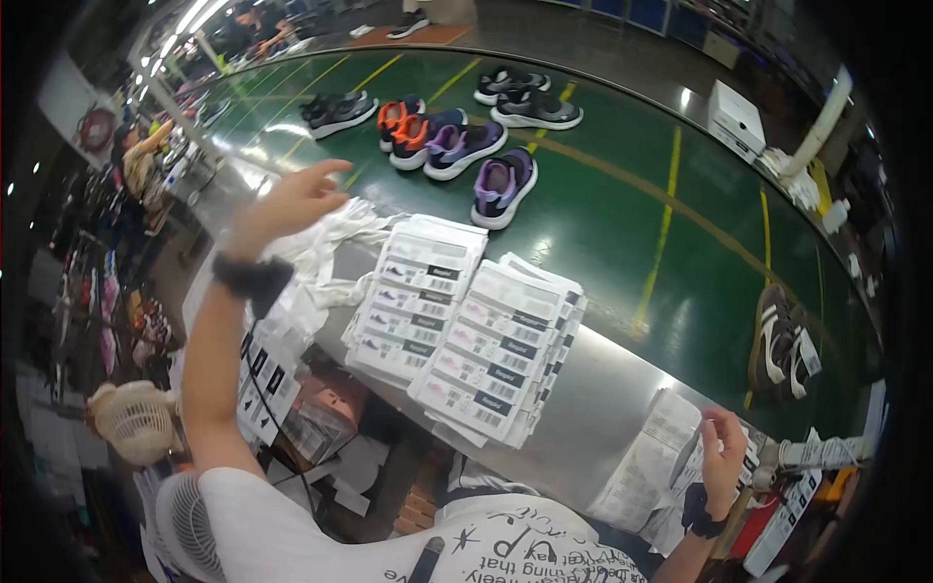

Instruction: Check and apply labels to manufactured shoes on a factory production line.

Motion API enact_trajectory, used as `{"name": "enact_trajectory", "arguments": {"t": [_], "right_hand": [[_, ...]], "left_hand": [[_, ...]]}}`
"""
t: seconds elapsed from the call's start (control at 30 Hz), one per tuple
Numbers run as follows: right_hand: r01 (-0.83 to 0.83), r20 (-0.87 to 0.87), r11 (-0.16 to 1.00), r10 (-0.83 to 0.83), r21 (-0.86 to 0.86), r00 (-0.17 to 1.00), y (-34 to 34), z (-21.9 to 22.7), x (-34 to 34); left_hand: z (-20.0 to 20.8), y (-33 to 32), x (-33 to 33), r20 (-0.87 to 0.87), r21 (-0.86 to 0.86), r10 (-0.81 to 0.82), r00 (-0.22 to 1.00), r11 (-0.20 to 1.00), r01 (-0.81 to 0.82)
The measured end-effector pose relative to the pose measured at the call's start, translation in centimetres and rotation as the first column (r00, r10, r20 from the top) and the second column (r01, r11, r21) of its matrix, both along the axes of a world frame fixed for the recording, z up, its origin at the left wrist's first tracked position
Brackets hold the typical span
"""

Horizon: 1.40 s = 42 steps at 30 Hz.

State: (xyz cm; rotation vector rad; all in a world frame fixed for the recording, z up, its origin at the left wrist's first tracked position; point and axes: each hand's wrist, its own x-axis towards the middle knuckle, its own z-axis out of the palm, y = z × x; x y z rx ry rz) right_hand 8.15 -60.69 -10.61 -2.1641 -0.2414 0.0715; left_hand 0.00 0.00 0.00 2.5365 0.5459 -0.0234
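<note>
Orange-and-navy fabric sneakers (pixel 422 142) near the empty, loose-fingered left hand (pixel 296 201) suggest a reaching step, probably needing a pinch; can't tell if the curled right hand (pixel 723 455) grips anything.

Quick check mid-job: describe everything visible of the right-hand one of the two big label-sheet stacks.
The right-hand label stack is white, paper-like, and many sheets thick. Its top sheet shows rows of small pink shoe pictures, barcodes and dark boxes. It lies flat but slanted, edges uneven, some sheets sticking out, on the metal table, close beside the left-hand stack. Neither the left hand nor right hand touches it.
</note>
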Motion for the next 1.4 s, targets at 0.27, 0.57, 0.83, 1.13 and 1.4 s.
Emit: {"name": "enact_trajectory", "arguments": {"t": [0.27, 0.57, 0.83, 1.13, 1.4], "right_hand": [[0.047, -0.019, 0.985, -0.051, -0.168, 0.999, -2.6, -0.8, -5.1], [0.206, -0.068, 0.953, -0.226, -0.220, 0.972, -3.6, -1.3, -7.6], [-0.252, -0.053, 0.875, 0.253, -0.414, 0.966, -3.5, -4.7, -8.8], [-0.125, -0.275, 0.863, 0.289, 0.490, 0.917, 4.2, -3.7, -9.9], [-0.161, -0.186, 0.959, 0.119, -0.232, 0.975, -0.4, -1.2, -9.2]], "left_hand": [[-17.2, -6.8, 20.7, -0.033, 0.560, -0.236, 0.971, 0.800, 0.213], [-18.7, -2.7, 25.4, -0.120, 0.559, -0.054, 0.991, 0.822, 0.113], [-8.2, -7.1, 22.7, 0.046, -0.589, -0.018, 0.999, 0.807, 0.041], [-8.9, -37.0, 1.7, 0.089, -0.034, -0.731, 0.677, 0.677, 0.736], [-12.4, -34.3, 0.1, 0.261, -0.615, -0.602, 0.754, 0.498, 0.611]]}}
